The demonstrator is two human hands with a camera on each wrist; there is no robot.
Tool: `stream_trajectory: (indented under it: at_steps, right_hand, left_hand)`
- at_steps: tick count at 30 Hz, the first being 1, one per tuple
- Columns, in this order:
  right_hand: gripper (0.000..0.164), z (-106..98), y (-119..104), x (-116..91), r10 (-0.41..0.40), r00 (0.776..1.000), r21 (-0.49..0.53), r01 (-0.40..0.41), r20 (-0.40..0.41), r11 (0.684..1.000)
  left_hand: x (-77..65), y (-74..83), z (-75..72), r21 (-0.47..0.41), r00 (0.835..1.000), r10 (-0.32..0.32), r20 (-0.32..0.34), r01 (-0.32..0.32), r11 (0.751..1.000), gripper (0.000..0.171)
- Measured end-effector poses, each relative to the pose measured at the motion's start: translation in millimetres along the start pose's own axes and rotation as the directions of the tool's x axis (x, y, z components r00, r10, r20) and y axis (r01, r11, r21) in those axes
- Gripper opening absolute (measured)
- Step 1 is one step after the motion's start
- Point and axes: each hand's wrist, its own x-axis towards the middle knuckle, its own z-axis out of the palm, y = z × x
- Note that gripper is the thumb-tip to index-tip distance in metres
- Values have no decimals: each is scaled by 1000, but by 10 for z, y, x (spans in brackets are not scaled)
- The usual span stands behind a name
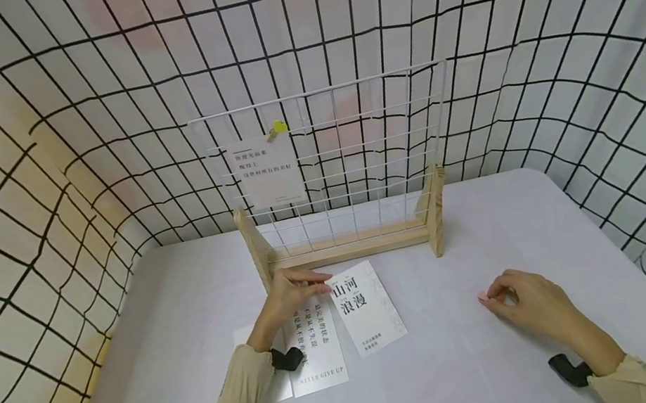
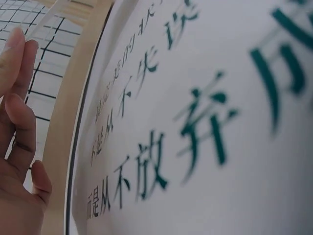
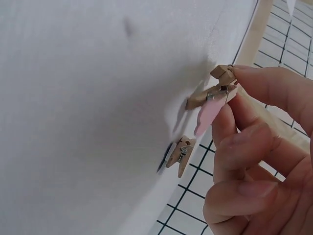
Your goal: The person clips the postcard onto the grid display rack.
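Note:
My left hand (image 1: pixel 289 298) pinches the upper left corner of a white card (image 1: pixel 377 317) printed with large dark characters. In the left wrist view, only a thin pale edge of it shows at the fingertips (image 2: pixel 14 41). Between thumb and fingertips, my right hand (image 1: pixel 533 305) holds a small wooden clothespin (image 3: pixel 197 101) with a pink decoration. A second wooden clothespin (image 3: pixel 180 155) lies on the table beside that hand in the right wrist view; the hand hides it from the head view.
A white wire grid rack on a wooden stand (image 1: pixel 350 250) stands at the back. One card (image 1: pixel 272 185) hangs on it from a clothespin with a yellow decoration (image 1: pixel 280 126). Partly under my left arm lie a printed card (image 1: pixel 321 366) and another card (image 1: pixel 241 336). Black-grid cloth (image 1: pixel 566 82) surrounds the table.

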Motion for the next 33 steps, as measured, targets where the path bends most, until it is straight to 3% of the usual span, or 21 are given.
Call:
stream_trajectory:
  at_steps: [8, 18, 27, 33]
  right_hand:
    - [6, 33, 11, 25, -12, 999, -4, 12, 35, 1000]
    - [9, 39, -72, 52, -32, 997, -72, 36, 65, 997]
    - [24, 73, -218, 129, -48, 996, -148, 58, 71, 987]
    - [17, 83, -282, 173, -82, 995, -166, 90, 53, 982]
  left_hand:
    - [6, 28, -17, 15, 1000, -12, -22, 12, 1000, 23]
    - [14, 15, -8, 27, 999, 28, -28, -28, 999, 20]
    - [19, 44, -20, 10, 999, 21, -25, -21, 1000, 21]
    - [5, 44, -31, 0, 1000, 6, -29, -6, 1000, 21]
